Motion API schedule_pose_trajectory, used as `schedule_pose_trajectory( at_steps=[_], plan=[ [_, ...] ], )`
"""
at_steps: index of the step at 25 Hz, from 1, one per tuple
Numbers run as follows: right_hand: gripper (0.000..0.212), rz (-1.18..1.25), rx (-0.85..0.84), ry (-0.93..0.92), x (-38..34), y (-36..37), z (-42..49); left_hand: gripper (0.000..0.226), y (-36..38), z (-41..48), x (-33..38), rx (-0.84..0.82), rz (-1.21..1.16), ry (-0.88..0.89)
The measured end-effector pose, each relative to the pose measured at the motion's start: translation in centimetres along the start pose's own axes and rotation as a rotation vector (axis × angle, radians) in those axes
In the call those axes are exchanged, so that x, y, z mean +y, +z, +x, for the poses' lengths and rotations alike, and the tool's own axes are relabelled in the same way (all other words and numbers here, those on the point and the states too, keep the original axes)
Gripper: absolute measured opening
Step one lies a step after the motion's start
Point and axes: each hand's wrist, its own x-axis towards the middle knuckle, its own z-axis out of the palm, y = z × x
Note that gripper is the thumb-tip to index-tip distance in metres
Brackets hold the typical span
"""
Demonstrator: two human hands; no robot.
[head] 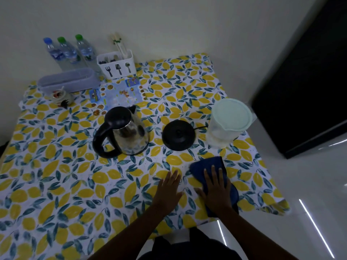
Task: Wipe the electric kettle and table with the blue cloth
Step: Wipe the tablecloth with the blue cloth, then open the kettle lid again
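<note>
Right now the person's right hand lies flat, fingers spread, pressing the blue cloth onto the table near its front right corner; it is not clenched round the cloth, only bearing down on it. The left hand rests just beside it, palm down and open on the lemon-print covering, grasping nothing, and seems to steady either the person or the covering.

The electric kettle stands upright toward the middle of the table, off its black base, which sits just to its right with a cord trailing toward a lidded plastic jug. I cannot tell from the glass whether the kettle has had its wipe; being lifted off the base may hint at it, but that is only a guess.

My reading is that the table part is in hand and only this corner is being covered. The wide stretch to the left and the far side, around the bottles, the cutlery holder and the clear box, looks yet to be done.
</note>
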Motion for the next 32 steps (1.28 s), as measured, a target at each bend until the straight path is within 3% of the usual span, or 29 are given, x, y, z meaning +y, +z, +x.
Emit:
schedule_pose_trajectory(
  at_steps=[5, 10, 16, 21, 24, 26, 29, 32],
  plan=[
    [0.074, -0.01, 0.055, -0.088, 0.0, -0.4, -0.3, 0.064, -0.2, -0.7, -0.2, 0.089, -0.019, 0.028],
    [0.051, 0.152, 0.233, -0.28, -3.8, -2.9, 1.5, 0.06, -2.5, -1.6, -2.1, 0.316, -0.061, -0.008],
    [0.06, 0.326, 0.389, -0.52, -14.0, -9.7, 7.7, 0.049, -9.4, -3.0, -6.7, 0.763, -0.113, -0.068],
    [0.073, 0.221, 0.332, -0.676, -21.8, -14.2, 12.3, 0.047, -15.9, -3.5, -11.2, 0.989, -0.163, -0.153],
    [0.082, 0.151, 0.265, -0.726, -25.1, -15.7, 14.3, 0.049, -17.9, -2.9, -13.3, 1.019, -0.261, -0.247],
    [0.081, 0.113, 0.213, -0.741, -26.5, -16.0, 15.2, 0.04, -18.2, -2.4, -14.5, 0.991, -0.349, -0.235],
    [0.08, 0.114, 0.157, -0.749, -27.4, -15.8, 15.8, 0.023, -19.0, -1.6, -16.1, 0.862, -0.579, -0.253],
    [0.084, 0.187, 0.144, -0.749, -27.4, -15.5, 15.7, 0.023, -19.3, -1.0, -16.7, 0.766, -0.693, -0.272]
  ],
)
